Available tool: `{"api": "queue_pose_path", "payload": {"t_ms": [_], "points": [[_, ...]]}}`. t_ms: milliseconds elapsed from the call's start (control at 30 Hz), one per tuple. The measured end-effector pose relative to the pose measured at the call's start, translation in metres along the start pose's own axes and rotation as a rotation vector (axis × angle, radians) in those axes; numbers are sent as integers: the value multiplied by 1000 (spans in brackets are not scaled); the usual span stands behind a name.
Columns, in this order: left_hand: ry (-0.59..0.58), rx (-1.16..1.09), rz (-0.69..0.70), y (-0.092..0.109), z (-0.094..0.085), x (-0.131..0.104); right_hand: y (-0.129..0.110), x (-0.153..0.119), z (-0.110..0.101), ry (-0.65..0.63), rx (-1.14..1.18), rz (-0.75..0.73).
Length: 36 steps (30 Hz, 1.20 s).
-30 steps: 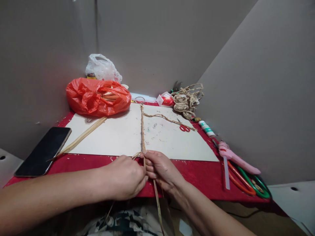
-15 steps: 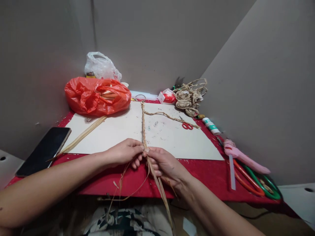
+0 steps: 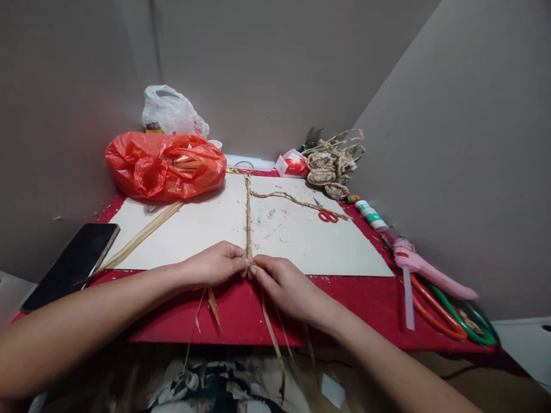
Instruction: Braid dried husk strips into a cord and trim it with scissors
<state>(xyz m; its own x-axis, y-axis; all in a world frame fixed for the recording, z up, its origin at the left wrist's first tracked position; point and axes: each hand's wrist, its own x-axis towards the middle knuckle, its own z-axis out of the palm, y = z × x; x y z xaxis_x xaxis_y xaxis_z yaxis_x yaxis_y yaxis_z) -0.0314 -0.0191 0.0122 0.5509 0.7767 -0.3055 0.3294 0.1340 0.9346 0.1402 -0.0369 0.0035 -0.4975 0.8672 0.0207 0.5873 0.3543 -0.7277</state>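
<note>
A straw-coloured braided cord runs down the middle of a white board, from a metal ring at the far edge to my fingers. My left hand pinches the lower end of the braid from the left. Against it, my right hand closes its thumb and fingers on the same end. Loose dry fibre strands hang below both hands, past the table's front edge. A thinner twisted side cord branches off to the right. What lies between the fingertips is mostly hidden.
An orange plastic bag and a phone lie left. Red scissors rest on the white board. Coiled rope, a white-green spool, a pink glue gun and green-handled pliers line the right.
My hands have drawn closer together at the braid's end, and my right hand has turned further over it. The loose strands below have shifted and spread to both sides.
</note>
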Motion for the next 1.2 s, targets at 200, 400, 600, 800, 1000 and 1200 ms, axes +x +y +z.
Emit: {"api": "queue_pose_path", "payload": {"t_ms": [200,400,600,800,1000,1200], "points": [[39,-76,23,-5,5,2,-2,-9,-9,-66,-111,35],[13,-114,117,-10,8,4,-10,-17,-10,-57,173,164],[0,-278,142,-10,14,1,-19,-19,18,69,293,220],[90,-317,106,-8,18,-4,-23,-25,33,131,-105,105],[87,-356,63,-3,14,-8,-42,-45,3,-171,-29,-8],[2,-437,61,1,12,-9,-15,-22,-14,274,329,157]]}}
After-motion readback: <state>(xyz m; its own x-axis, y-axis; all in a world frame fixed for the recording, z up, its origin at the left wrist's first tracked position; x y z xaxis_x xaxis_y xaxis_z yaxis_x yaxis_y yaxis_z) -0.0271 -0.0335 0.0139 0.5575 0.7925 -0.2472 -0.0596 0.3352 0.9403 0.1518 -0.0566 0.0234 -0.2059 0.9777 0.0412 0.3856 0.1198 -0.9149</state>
